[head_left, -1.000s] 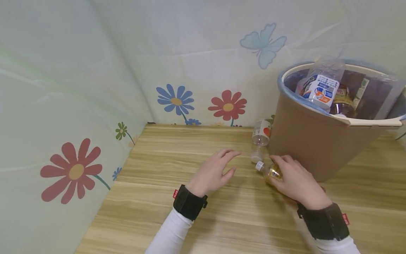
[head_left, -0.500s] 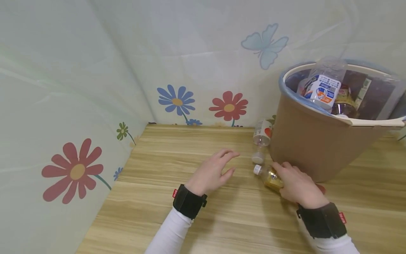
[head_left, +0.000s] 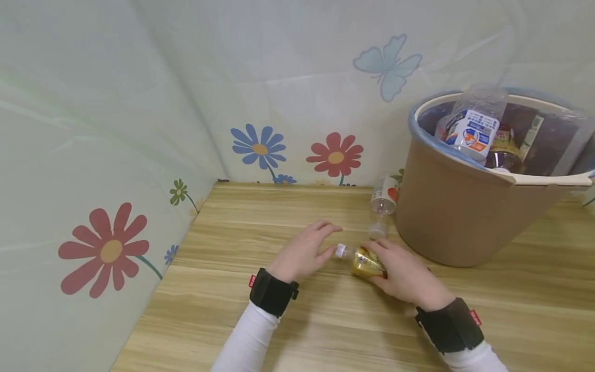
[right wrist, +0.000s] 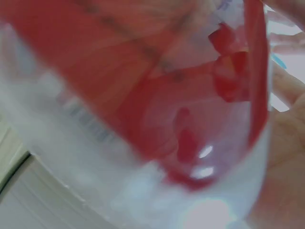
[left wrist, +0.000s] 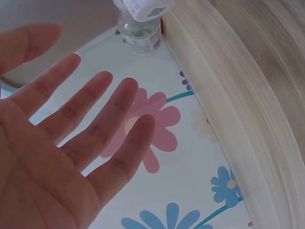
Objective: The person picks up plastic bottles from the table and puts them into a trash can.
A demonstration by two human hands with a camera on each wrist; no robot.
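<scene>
My right hand [head_left: 405,274] grips a small plastic bottle [head_left: 364,264] with a gold label and a white cap, lying on the wooden table. Up close in the right wrist view, the bottle's clear end and red label [right wrist: 190,124] fill most of the picture. Beside the cap, my left hand [head_left: 299,250] hovers with relaxed fingers and holds nothing. Its fingers are spread in the left wrist view, below a white cap [left wrist: 148,8]. Behind the right hand a clear bottle [head_left: 384,199] with a pale label lies on its side, cap toward me.
A brown bin [head_left: 446,217] with a blue-edged liner stands at the right, several plastic bottles inside, one labelled bottle [head_left: 474,129] rising above the rim. A flower-printed sheet [head_left: 288,103] backs the wooden table [head_left: 251,222] and runs along its left side.
My right hand has drawn the gold-labelled bottle left, away from the bin, until its cap is near my left fingertips. My left hand has shifted slightly left. The clear bottle stays put.
</scene>
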